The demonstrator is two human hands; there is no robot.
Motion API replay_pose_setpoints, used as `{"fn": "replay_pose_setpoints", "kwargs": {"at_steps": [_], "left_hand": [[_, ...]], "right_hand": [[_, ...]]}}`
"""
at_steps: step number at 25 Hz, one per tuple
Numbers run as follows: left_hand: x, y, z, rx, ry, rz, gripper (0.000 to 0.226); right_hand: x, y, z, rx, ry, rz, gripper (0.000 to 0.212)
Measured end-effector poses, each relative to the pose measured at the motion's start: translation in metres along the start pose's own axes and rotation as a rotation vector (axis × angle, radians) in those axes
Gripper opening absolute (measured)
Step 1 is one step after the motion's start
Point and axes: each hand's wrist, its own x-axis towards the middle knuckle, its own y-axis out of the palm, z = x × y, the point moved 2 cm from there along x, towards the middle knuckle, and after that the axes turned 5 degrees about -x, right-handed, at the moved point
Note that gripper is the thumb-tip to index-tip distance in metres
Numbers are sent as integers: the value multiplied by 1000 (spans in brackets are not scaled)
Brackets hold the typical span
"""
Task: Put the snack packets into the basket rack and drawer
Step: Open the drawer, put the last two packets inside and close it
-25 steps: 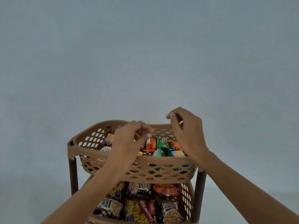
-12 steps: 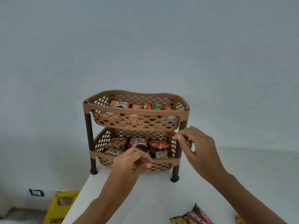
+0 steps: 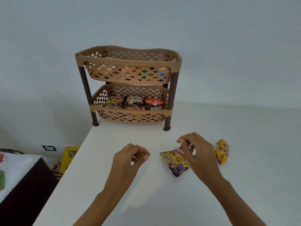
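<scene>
R hand over packet, no grip yet.
Yellow packet (image 3: pixel 175 160) lay flat on worktop (image 3: pixel 162 201) near rack (image 3: pixel 128 62); right hand (image 3: pixel 197 152) fingers half-curled above it, left hand (image 3: pixel 128 158) loosely curled, both empty. Prob. light, crinkly, slippery; pinch top seam.

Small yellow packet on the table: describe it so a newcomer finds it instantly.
Start at the tan two-tier basket rack on the white table, then come forward to the right hand. Just right of it lies the small yellow packet. Unlike the larger yellow-and-maroon packet beneath that hand, it is plain yellow and uncovered.
</scene>
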Motion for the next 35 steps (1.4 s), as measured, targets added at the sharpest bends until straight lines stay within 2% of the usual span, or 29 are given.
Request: {"fn": "replay_pose_setpoints", "kwargs": {"at_steps": [5,12,14,17,21,25,28,32,35], "left_hand": [[-47,17,1,-42,-148,-20,10],[-106,30,4,-63,-319,-21,13],[-129,32,4,-106,-359,-29,18],[-168,36,5,-212,-448,-90,26],[-211,31,26,-481,-679,-222,27],[-240,13,49,-774,-910,-308,20],[-244,6,62,-960,-962,-307,27],[-231,3,68,-1129,-1027,-419,15],[-219,-1,75,-1235,-1076,-557,10]], "right_hand": [[-54,-1,-6,16,130,50,8],[-119,5,5,84,236,78,13],[-142,8,17,126,304,59,21],[-177,11,39,200,394,21,33],[-223,21,66,291,553,74,31],[-264,42,86,622,1015,179,34],[-271,52,92,959,1303,141,26],[-261,57,89,1214,1353,1,36],[-250,61,80,1321,1382,-73,31]]}}
